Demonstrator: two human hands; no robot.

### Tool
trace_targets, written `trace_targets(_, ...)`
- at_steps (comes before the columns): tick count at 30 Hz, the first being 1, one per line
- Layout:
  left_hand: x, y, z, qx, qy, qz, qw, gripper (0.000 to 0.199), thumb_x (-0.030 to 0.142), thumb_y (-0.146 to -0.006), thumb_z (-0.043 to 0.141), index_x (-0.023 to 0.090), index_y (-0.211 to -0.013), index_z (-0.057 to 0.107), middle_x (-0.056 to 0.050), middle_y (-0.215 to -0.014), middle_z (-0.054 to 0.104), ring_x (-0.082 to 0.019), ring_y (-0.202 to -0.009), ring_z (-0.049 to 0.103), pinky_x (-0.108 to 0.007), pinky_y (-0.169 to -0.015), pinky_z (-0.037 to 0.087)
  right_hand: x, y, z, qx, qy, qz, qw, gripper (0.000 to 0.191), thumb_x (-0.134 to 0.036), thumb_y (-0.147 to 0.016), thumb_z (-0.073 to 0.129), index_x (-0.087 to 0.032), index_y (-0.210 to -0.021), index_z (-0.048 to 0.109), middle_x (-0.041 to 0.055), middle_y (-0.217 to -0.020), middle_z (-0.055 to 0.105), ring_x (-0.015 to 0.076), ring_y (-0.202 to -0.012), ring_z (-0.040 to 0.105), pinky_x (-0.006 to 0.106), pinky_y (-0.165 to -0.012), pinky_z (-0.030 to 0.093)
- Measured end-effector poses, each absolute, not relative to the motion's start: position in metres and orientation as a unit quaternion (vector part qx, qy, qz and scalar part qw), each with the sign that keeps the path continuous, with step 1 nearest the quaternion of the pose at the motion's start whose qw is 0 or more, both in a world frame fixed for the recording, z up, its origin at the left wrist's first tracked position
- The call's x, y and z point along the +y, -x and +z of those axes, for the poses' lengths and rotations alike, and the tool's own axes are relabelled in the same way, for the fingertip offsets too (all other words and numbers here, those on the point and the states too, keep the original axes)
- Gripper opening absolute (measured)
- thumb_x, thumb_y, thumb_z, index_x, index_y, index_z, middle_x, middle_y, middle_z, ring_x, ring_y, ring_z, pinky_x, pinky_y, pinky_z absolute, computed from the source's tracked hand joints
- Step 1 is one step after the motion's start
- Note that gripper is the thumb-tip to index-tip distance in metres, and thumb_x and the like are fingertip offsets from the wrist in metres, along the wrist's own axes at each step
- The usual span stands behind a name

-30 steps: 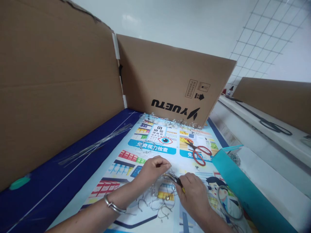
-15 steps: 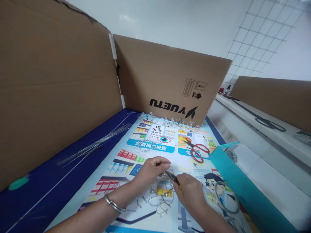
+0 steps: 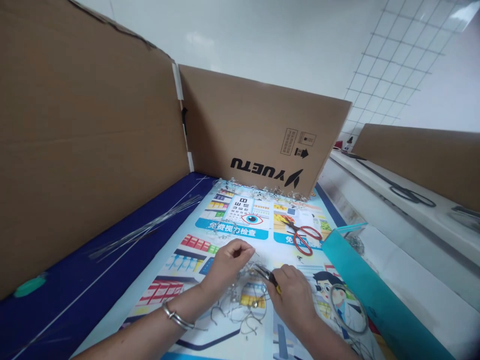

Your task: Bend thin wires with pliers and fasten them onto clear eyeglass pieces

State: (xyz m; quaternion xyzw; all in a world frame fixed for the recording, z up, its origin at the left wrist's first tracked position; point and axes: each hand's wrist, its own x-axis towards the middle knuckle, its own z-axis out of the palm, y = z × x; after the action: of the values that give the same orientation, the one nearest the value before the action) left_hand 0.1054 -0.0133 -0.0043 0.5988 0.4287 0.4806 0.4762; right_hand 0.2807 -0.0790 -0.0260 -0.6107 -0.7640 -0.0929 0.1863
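1. Right hand (image 3: 290, 295) clenches yellow-handled pliers (image 3: 276, 286), their slim dark nose angled up and left toward the other hand.
2. Left hand (image 3: 228, 264) pinches between thumb and fingers what looks like a fine wire (image 3: 252, 265), too thin to make out clearly. The hands sit close, seemingly so the pliers can reach the spot that this pinch steadies.
3. Just below them, a tangle of bent wire (image 3: 240, 305) lies towards the near edge of a printed eye-test poster (image 3: 232, 225).
4. Right of the right hand, a wire loop (image 3: 347, 308) lies near the poster's right edge, beside a teal folder (image 3: 375, 295).
5. Farther ahead, red-handled scissors (image 3: 304, 239) lie well apart from the hands, leaving open poster between.
6. Wire scraps (image 3: 262, 191) line the far edge against a cardboard panel (image 3: 262, 115). Straight wire rods (image 3: 146, 225) rest on a blue mat (image 3: 75, 260) left of the poster.
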Motion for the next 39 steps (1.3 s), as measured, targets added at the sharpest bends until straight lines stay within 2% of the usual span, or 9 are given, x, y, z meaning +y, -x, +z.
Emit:
trace_targets(11, -0.011, -0.109, -0.016, 0.439, -0.619, 0.453, 0.468, 0.012, 0.024, -0.072, 0.056, 0.015, -0.064, 0.057, 0.004, -0.056, 0.043, -0.009, -0.053, 0.039, -0.019, -0.051, 0.033, -0.074, -0.282, -0.032, -0.776, 0.594, -0.117, 0.179, 0.017, -0.032, -0.083, 0.051, -0.019, -0.073, 0.054, 0.0039, -0.072, 0.050, 0.0178, -0.071, 0.044, 0.030, -0.065, 0.028)
trace_targets(22, -0.010, -0.109, -0.014, 0.442, -0.597, 0.425, 0.518, 0.019, 0.031, -0.072, 0.058, 0.015, -0.062, 0.056, 0.005, -0.051, 0.040, -0.009, -0.049, 0.036, -0.019, -0.048, 0.030, -0.074, -0.283, -0.033, -0.779, 0.587, -0.132, 0.179, 0.019, -0.032, -0.085, 0.048, -0.019, -0.072, 0.053, 0.0034, -0.070, 0.051, 0.0173, -0.069, 0.045, 0.029, -0.063, 0.027)
trace_targets(26, -0.009, -0.109, -0.016, 0.413, -0.583, 0.410, 0.567, 0.018, 0.034, -0.076, 0.055, 0.016, -0.073, 0.060, 0.003, -0.057, 0.050, -0.010, -0.052, 0.044, -0.020, -0.051, 0.035, -0.072, -0.284, -0.031, -0.773, 0.591, -0.135, 0.186, 0.021, -0.033, -0.085, 0.048, -0.019, -0.071, 0.054, 0.0034, -0.068, 0.051, 0.0165, -0.067, 0.045, 0.028, -0.061, 0.027)
trace_targets(31, -0.008, -0.111, -0.021, 0.394, -0.552, 0.404, 0.614, 0.022, 0.032, -0.074, 0.060, 0.016, -0.089, 0.064, 0.000, -0.067, 0.061, -0.011, -0.059, 0.052, -0.022, -0.057, 0.041, -0.071, -0.287, -0.030, -0.764, 0.601, -0.137, 0.189, 0.018, -0.031, -0.083, 0.051, -0.019, -0.070, 0.054, 0.0028, -0.068, 0.052, 0.0166, -0.066, 0.046, 0.028, -0.060, 0.026)
trace_targets(35, -0.009, -0.112, -0.023, 0.410, -0.545, 0.419, 0.599, 0.022, 0.029, -0.073, 0.060, 0.016, -0.090, 0.064, 0.000, -0.064, 0.062, -0.013, -0.059, 0.055, -0.024, -0.059, 0.043, -0.072, -0.286, -0.032, -0.761, 0.607, -0.119, 0.197, 0.017, -0.031, -0.082, 0.051, -0.020, -0.071, 0.054, 0.0025, -0.068, 0.053, 0.0162, -0.066, 0.047, 0.027, -0.060, 0.027)
trace_targets(39, -0.011, -0.111, -0.017, 0.400, -0.558, 0.441, 0.577, 0.018, 0.025, -0.073, 0.059, 0.016, -0.087, 0.066, -0.002, -0.077, 0.064, -0.013, -0.064, 0.058, -0.025, -0.062, 0.046, -0.073, -0.284, -0.031, -0.761, 0.608, -0.079, 0.213, 0.019, -0.032, -0.084, 0.049, -0.019, -0.070, 0.054, 0.0011, -0.067, 0.055, 0.0135, -0.063, 0.049, 0.025, -0.057, 0.028)
